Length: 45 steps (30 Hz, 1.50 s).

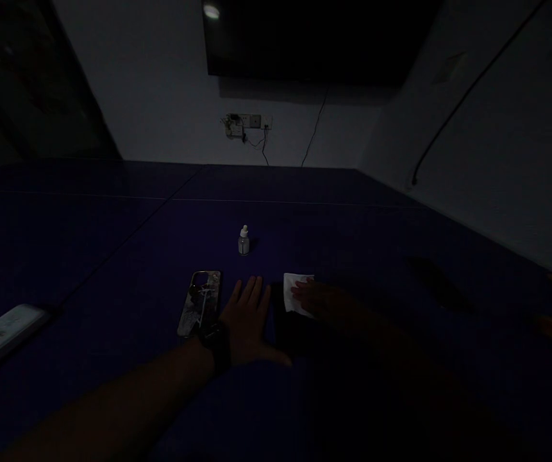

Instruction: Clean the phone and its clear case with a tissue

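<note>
My left hand lies flat with its fingers spread and holds nothing. A dark watch is on that wrist. Its fingertips and thumb are beside the edge of a flat black object, too dark to name. On top of this object my right hand presses a folded white cloth under its fingers; the rest of that hand is in deep shadow. To the left of my left hand lies a patterned phone case with a camera cutout. A small clear bottle with a white top stands upright farther back.
Everything rests on a dark blue surface. A white power strip lies at the far left. A dark flat thing lies to the right. Behind are wall sockets with cables and a large screen.
</note>
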Available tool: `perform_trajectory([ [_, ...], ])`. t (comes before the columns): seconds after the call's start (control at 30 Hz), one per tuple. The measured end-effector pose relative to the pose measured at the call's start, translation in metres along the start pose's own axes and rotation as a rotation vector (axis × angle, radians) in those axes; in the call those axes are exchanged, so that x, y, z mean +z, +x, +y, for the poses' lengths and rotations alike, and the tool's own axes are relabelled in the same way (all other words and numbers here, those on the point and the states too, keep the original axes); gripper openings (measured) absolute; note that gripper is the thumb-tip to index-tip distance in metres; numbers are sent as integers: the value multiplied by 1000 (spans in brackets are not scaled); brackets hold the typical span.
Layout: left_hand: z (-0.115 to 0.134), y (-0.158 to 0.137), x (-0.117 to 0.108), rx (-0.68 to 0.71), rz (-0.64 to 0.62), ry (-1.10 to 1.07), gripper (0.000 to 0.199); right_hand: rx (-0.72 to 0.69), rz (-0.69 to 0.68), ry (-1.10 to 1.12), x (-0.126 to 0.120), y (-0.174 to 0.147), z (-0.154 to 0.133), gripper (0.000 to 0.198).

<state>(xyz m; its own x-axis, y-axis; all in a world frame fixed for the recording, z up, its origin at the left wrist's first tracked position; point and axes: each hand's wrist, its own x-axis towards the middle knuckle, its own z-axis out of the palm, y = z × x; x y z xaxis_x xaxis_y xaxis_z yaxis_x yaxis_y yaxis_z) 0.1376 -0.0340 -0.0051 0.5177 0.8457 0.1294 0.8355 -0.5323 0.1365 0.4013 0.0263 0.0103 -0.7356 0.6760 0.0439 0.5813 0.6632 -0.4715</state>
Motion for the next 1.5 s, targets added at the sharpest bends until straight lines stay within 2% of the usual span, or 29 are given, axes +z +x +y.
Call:
perform_trajectory([
  [0.1, 0, 0, -1, 1, -10, 7, 142, 51, 33, -16, 6, 2, -2, 59],
  [0.17, 1, 0, -1, 5, -5, 18, 142, 32, 32, -9, 9, 3, -6, 63],
  [0.33, 1, -1, 1, 13, 14, 45, 140, -30, -17, 31, 3, 1, -7, 49],
  [0.53, 1, -1, -1, 1, -6, 21, 140, 59, 35, -13, 4, 3, -7, 61],
  [0.6, 1, 0, -2, 8, -5, 15, 141, 16, 26, -16, 6, 4, -12, 62],
  [0.73, 1, 0, -3, 0, -23, 4, 140, -51, -25, 30, 1, 2, -12, 48],
  [0.87, 2, -1, -3, -8, -34, 0, 142, 53, 15, -8, 1, 2, -7, 56],
  [0.97, 2, -1, -3, -6, -22, 4, 141, 18, 16, -21, 3, 3, -10, 62],
  [1.07, 1, -1, -2, 1, -8, 7, 140, -35, -22, -10, 1, 1, -11, 53],
  [1.23, 2, 0, -2, -8, -10, 8, 140, 45, 5, -31, 0, 2, -6, 56],
  [1.33, 3, 0, -4, -6, -24, -4, 141, 23, 44, -41, 6, 5, -10, 63],
  [1.43, 3, 0, -5, -8, -19, -1, 142, -57, -8, -13, 6, 4, -12, 52],
  [1.5, 3, -1, -5, -10, -16, 2, 142, -53, -26, 4, 4, 3, -9, 46],
])
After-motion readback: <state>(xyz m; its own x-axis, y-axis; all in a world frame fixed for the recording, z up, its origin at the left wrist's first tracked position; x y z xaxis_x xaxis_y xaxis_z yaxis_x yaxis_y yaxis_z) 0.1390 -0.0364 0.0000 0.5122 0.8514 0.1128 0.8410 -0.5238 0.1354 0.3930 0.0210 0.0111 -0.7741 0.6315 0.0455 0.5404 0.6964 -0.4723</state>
